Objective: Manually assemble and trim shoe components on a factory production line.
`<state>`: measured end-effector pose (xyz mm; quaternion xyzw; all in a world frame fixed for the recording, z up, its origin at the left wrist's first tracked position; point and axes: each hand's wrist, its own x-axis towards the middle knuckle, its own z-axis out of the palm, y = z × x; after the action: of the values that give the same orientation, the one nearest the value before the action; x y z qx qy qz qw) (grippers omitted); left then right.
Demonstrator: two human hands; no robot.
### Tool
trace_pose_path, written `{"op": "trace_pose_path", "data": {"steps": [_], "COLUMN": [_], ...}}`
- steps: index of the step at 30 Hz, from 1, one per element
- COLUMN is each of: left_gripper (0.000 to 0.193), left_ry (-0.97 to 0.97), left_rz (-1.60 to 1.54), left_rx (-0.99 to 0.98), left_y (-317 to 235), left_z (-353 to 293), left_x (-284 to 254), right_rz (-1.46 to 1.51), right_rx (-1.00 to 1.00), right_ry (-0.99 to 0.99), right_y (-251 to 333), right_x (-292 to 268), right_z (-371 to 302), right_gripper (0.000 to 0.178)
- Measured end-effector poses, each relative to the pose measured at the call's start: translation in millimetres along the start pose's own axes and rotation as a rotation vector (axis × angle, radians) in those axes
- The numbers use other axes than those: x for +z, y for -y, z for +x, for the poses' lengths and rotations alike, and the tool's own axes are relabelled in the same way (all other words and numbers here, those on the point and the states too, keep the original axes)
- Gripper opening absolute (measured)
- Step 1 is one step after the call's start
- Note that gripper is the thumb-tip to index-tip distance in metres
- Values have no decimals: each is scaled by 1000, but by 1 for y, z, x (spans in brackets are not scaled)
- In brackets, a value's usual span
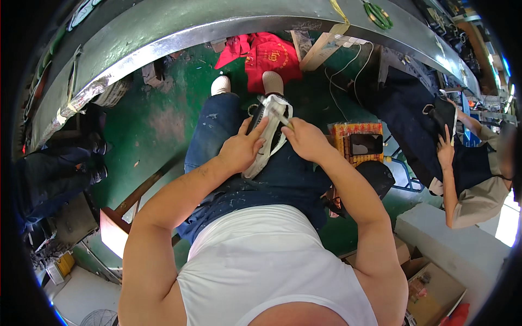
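A long white and black piece (263, 165) lies along my lap, with a curved white band looping at its far right side. Its exact kind cannot be made out. My left hand (242, 145) grips its left side, two fingers stretched along it and the thumb lower down. In my right hand (307, 139) is a thin pale stick-like tool (281, 118), closed between thumb and fingers. The tool slants up and left across the far part of the piece, and its tip is hard to tell from the white band.
A metal-edged bench (179, 33) curves across the far side. Beyond my feet lies a red cloth (270, 54) on the green floor (157, 117). To my right, a dark phone (366, 144) rests on a beaded seat. Another person (478, 179) works at far right; a carton (435, 288) stands behind.
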<state>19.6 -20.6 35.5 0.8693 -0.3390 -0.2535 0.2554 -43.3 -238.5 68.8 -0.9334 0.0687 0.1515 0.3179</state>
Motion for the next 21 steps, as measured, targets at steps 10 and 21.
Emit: {"op": "trace_pose_path", "data": {"steps": [10, 21], "left_gripper": [65, 69], "left_ry": [-72, -18], "left_rz": [-312, -661], "left_rx": [-120, -207], "left_y": [23, 30], "left_z": [-30, -30], "left_x": [26, 25], "right_rz": [49, 101], "right_rx": [13, -85], "right_ry": [74, 86], "right_y": [6, 21], "right_x": [2, 21], "right_z": [-18, -49], "right_gripper": [39, 43]}}
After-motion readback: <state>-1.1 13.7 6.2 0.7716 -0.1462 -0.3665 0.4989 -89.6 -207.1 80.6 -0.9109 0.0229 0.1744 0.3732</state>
